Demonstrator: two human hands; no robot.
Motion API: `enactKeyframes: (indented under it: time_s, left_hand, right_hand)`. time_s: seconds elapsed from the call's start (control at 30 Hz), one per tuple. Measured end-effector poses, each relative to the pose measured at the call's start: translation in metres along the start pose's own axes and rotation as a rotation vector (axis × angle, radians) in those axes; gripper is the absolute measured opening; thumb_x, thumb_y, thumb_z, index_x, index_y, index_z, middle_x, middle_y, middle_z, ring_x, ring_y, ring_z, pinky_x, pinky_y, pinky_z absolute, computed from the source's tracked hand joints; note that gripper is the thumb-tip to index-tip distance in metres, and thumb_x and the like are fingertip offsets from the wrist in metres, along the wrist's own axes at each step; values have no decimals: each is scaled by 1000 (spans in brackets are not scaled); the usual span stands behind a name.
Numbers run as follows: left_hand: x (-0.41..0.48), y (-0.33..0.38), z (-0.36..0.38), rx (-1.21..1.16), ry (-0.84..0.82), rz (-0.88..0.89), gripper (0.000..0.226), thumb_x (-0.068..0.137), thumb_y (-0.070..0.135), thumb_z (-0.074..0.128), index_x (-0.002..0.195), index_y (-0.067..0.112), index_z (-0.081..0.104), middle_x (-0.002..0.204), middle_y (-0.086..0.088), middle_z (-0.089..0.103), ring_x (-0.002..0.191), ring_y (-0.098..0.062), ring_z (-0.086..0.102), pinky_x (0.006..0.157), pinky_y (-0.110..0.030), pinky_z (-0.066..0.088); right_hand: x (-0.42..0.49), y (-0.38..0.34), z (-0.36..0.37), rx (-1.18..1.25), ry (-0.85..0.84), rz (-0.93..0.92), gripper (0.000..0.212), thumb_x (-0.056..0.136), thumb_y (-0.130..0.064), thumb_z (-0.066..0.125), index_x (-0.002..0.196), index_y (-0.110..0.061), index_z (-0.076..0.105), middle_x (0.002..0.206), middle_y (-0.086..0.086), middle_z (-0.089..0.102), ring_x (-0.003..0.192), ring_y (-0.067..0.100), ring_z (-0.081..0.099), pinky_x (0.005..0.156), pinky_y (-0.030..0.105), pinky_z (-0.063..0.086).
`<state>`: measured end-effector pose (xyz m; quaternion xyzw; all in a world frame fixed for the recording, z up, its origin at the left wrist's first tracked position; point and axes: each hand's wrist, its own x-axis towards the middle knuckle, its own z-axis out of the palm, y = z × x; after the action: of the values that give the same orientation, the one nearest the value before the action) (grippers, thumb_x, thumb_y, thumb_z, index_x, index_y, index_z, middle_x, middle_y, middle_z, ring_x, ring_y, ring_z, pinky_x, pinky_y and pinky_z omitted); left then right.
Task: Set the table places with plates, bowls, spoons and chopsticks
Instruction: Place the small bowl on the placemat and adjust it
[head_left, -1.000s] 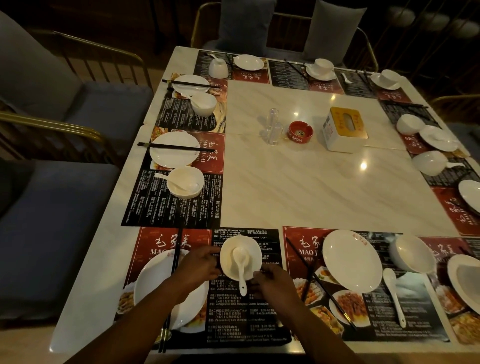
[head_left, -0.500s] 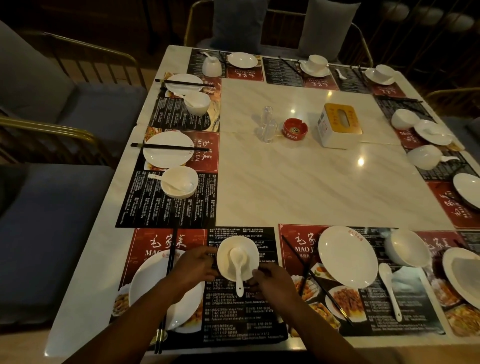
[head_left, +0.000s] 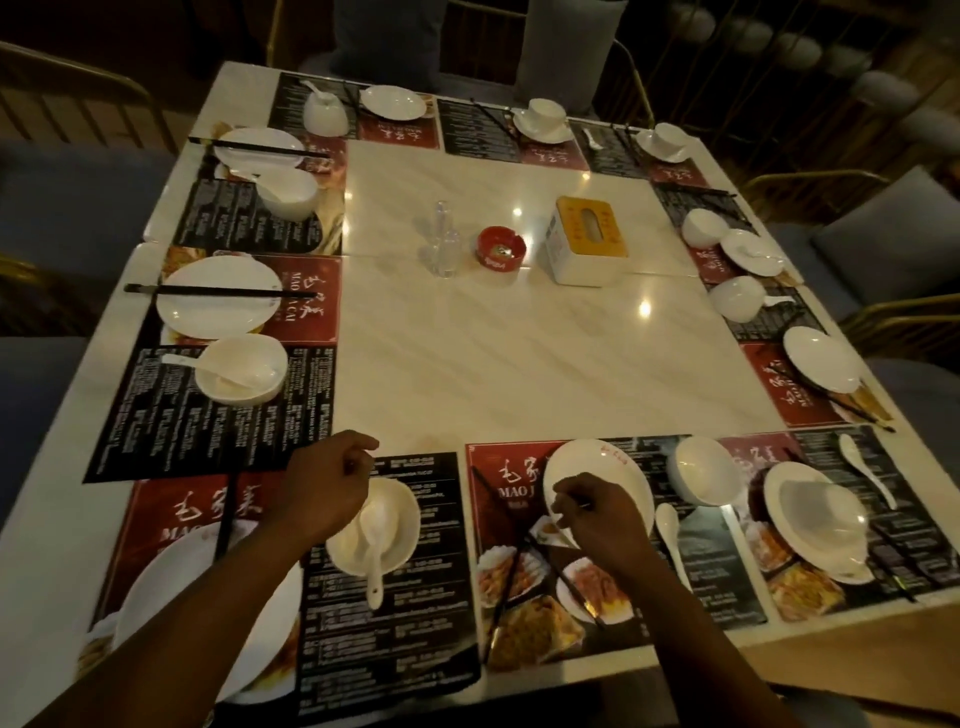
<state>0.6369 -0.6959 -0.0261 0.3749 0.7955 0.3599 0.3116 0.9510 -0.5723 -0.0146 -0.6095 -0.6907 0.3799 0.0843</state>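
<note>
Head view of the table (head_left: 519, 364) partway through setting. Both hands have just come off the near bowl (head_left: 400, 514), which now stands with its spoon (head_left: 374, 561) at the lower-left place, beside the near plate (head_left: 161, 582) and the near chopsticks (head_left: 226, 514); that place reads as finished. The left hand (head_left: 322, 488) hovers over the bowl's upper-left rim, its grip loosely curled and empty. The right hand (head_left: 602, 525) has shifted to the lower-middle place, fingers curled over the second plate (head_left: 597, 462) and above the crossed chopsticks (head_left: 514, 569) (whether it pinches one cannot be told), so straightening that pair is probably next. Counted round the table: ten plates, ten bowls (one upturned at lower right), at least eight spoons, roughly ten chopstick pairs, the far ones dim. At centre: one red ashtray (head_left: 501, 248), one tissue box (head_left: 589, 241).
</note>
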Motion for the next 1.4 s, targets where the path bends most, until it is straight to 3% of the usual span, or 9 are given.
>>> enactKeyframes:
  time_s: [0.2, 0.5, 0.63, 0.73, 0.83, 0.97, 1.1, 1.23, 1.4]
  left_hand:
    - [8, 53, 72, 75, -105, 80, 25, 92, 10, 58, 103, 30, 69, 87, 8, 72, 72, -4, 68, 71, -24, 57]
    - [-18, 87, 185, 296, -160, -139, 5, 81, 22, 63, 83, 20, 67, 80, 7, 69, 71, -8, 64, 67, -30, 56]
    - [-42, 78, 200, 414, -75, -196, 10, 83, 26, 61, 88, 20, 68, 85, 7, 67, 73, -5, 55, 58, -15, 37]
    - [-57, 77, 206, 417, -55, -259, 16, 83, 32, 63, 93, 22, 70, 89, 8, 67, 74, -5, 55, 60, -16, 37]
    - [-65, 75, 216, 415, -61, -266, 18, 82, 35, 65, 94, 23, 70, 90, 9, 68, 79, -6, 60, 66, -20, 46]
    - [-67, 70, 222, 418, -46, -223, 14, 78, 35, 66, 86, 24, 67, 79, 11, 64, 71, -6, 60, 63, -28, 55]
    - [-67, 65, 222, 368, -19, -188, 24, 73, 36, 55, 78, 16, 68, 72, 4, 65, 64, -10, 61, 61, -35, 56]
    - [-67, 59, 211, 372, -12, -171, 13, 75, 26, 63, 77, 15, 68, 70, 3, 66, 63, -12, 61, 63, -37, 55]
    - [-64, 42, 184, 394, 23, -186, 13, 77, 25, 68, 76, 12, 66, 71, 0, 64, 67, -16, 60, 63, -31, 51]
  right_hand:
    - [36, 50, -71, 6, 108, 101, 14, 87, -16, 69, 82, -30, 68, 81, -6, 74, 76, 19, 72, 79, 42, 59]
    - [72, 87, -86, -328, -298, -280, 13, 92, -21, 63, 89, -34, 63, 85, -17, 67, 71, -4, 60, 67, 6, 44]
    - [61, 95, -72, -347, -538, -408, 7, 89, -23, 64, 95, -27, 67, 96, -8, 70, 88, 8, 63, 82, 21, 50]
    - [50, 96, -58, -391, -645, -530, 28, 96, -33, 58, 109, -12, 69, 110, 2, 68, 104, 14, 60, 88, 14, 38]
    - [42, 95, -43, -428, -653, -638, 35, 95, -38, 54, 101, -9, 72, 101, 7, 70, 96, 23, 63, 91, 29, 48]
    - [28, 100, -27, -514, -551, -708, 53, 92, -55, 34, 91, -16, 70, 85, 4, 70, 78, 22, 65, 73, 32, 53]
    - [15, 103, -10, -587, -445, -766, 23, 81, -45, 67, 73, -26, 58, 59, -6, 58, 49, 12, 56, 44, 22, 44]
    - [3, 92, -2, -614, -460, -682, 28, 94, -32, 52, 117, -17, 56, 100, 6, 65, 89, 27, 65, 71, 37, 52]
    - [-3, 90, 18, -682, -403, -577, 32, 102, -24, 38, 129, -15, 52, 113, 7, 64, 100, 28, 63, 82, 41, 51]
